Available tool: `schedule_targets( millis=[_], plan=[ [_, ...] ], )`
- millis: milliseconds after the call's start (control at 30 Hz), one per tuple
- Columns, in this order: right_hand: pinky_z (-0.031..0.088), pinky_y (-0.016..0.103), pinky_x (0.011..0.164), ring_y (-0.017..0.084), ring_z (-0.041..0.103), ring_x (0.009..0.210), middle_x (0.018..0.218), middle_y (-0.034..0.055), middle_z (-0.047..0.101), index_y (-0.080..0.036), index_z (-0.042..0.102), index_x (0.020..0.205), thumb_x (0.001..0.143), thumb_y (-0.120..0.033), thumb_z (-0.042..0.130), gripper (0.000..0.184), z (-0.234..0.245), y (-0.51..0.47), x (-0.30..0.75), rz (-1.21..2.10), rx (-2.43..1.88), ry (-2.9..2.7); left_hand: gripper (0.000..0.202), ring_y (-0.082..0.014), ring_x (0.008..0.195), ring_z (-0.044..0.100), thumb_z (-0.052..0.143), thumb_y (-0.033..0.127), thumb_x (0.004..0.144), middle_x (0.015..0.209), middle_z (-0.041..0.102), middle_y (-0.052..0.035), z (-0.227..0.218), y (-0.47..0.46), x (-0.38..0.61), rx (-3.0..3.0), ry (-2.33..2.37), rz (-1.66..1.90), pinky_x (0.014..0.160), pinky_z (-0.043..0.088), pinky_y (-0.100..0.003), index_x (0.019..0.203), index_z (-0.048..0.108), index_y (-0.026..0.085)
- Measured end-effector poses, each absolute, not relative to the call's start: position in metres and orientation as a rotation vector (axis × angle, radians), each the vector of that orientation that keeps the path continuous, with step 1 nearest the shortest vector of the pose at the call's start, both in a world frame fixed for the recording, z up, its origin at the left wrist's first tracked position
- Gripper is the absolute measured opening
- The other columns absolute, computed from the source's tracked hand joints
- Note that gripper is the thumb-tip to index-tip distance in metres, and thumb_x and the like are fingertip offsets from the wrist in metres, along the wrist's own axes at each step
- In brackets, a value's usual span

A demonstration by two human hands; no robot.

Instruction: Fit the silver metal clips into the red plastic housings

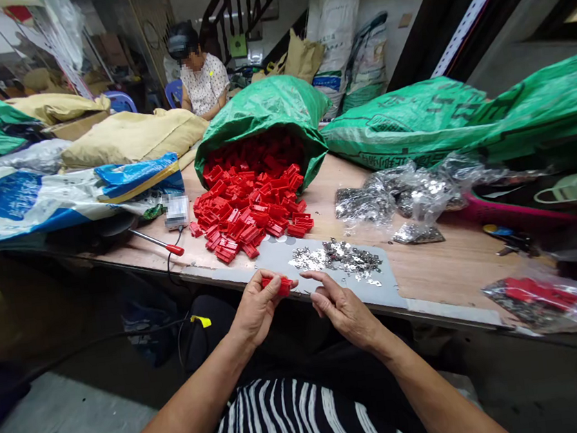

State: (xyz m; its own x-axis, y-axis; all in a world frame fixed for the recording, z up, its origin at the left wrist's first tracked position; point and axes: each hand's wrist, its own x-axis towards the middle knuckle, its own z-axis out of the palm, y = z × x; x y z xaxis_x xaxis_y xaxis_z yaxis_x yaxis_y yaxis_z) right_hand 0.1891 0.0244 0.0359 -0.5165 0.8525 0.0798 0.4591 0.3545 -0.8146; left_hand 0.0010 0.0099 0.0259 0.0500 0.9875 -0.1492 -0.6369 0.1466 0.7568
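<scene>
My left hand (258,307) is closed round a small red plastic piece (280,285) at the near edge of the table. My right hand (341,308) sits right beside it, fingers bent, thumb and forefinger pinched near the red piece's end; what they pinch is too small to name. Just beyond my hands, a scatter of small shiny metal parts (342,257) lies on a grey mat (390,288). Behind that, a heap of red plastic pieces (247,218) spills from an open green sack (266,111).
Clear bags of metal parts (406,196) lie right of the mat. A red-handled tool (159,244) and small white box (177,210) sit left. Green sacks (490,113), blue-white bags (31,200) and tan sacks (133,137) crowd the table. Another person (203,80) sits at the far end.
</scene>
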Motion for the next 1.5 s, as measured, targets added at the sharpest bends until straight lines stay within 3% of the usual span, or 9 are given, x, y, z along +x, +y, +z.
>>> schedule_targets(
  millis=[100, 233, 467, 833, 1133, 1500],
  plan=[
    [0.041, 0.024, 0.062, 0.012, 0.052, 0.058, 0.062, -0.0055, 0.054, -0.025, 0.037, 0.139, 0.098, -0.033, 0.037, 0.042, 0.042, 0.021, 0.184, 1.066, -1.121, -2.163, 0.021, -0.0203, 0.084, 0.071, 0.075, 0.025, 0.074, 0.078, 0.071, -0.0034, 0.029, 0.004, 0.003, 0.354, 0.639, 1.269, 0.089, 0.049, -0.033, 0.075, 0.056, 0.015],
    [0.044, 0.025, 0.064, 0.015, 0.060, 0.067, 0.073, -0.0008, 0.064, -0.025, 0.044, 0.136, 0.097, -0.036, 0.040, 0.040, 0.045, 0.019, 0.176, 1.014, -1.091, -2.217, 0.011, -0.0168, 0.076, 0.071, 0.063, 0.020, 0.085, 0.079, 0.072, -0.0068, 0.032, -0.002, 0.006, 0.166, 0.603, 1.244, 0.085, 0.053, -0.031, 0.081, 0.062, 0.011],
    [0.048, 0.027, 0.077, 0.018, 0.066, 0.087, 0.102, 0.0033, 0.070, -0.025, 0.052, 0.126, 0.097, -0.035, 0.042, 0.033, 0.045, 0.019, 0.174, 0.941, -1.046, -2.217, 0.027, -0.0170, 0.074, 0.070, 0.046, 0.019, 0.094, 0.078, 0.072, -0.0103, 0.041, -0.006, 0.011, 0.011, 0.586, 1.200, 0.083, 0.056, -0.033, 0.081, 0.065, 0.006],
    [0.050, 0.027, 0.076, 0.019, 0.068, 0.086, 0.102, 0.0045, 0.072, -0.025, 0.055, 0.125, 0.097, -0.036, 0.042, 0.033, 0.041, 0.019, 0.176, 0.886, -1.083, -2.243, 0.027, -0.0171, 0.076, 0.069, 0.046, 0.020, 0.094, 0.081, 0.071, -0.0111, 0.037, -0.007, 0.016, -0.030, 0.613, 1.216, 0.086, 0.055, -0.034, 0.081, 0.065, 0.006],
    [0.050, 0.031, 0.087, 0.021, 0.067, 0.101, 0.114, 0.0048, 0.069, -0.026, 0.058, 0.122, 0.096, -0.033, 0.042, 0.031, 0.033, 0.017, 0.171, 0.759, -1.115, -2.206, 0.019, -0.0165, 0.077, 0.069, 0.053, 0.017, 0.091, 0.083, 0.070, -0.0094, 0.028, -0.008, 0.015, 0.020, 0.588, 1.271, 0.084, 0.055, -0.033, 0.080, 0.065, 0.007],
    [0.051, 0.030, 0.082, 0.020, 0.068, 0.094, 0.108, 0.0054, 0.071, -0.025, 0.058, 0.123, 0.097, -0.034, 0.042, 0.031, 0.037, 0.018, 0.175, 0.759, -1.117, -2.311, 0.022, -0.0158, 0.075, 0.069, 0.049, 0.017, 0.093, 0.082, 0.071, -0.0099, 0.032, -0.008, 0.016, -0.052, 0.587, 1.204, 0.087, 0.055, -0.034, 0.082, 0.066, 0.006]
  ],
)
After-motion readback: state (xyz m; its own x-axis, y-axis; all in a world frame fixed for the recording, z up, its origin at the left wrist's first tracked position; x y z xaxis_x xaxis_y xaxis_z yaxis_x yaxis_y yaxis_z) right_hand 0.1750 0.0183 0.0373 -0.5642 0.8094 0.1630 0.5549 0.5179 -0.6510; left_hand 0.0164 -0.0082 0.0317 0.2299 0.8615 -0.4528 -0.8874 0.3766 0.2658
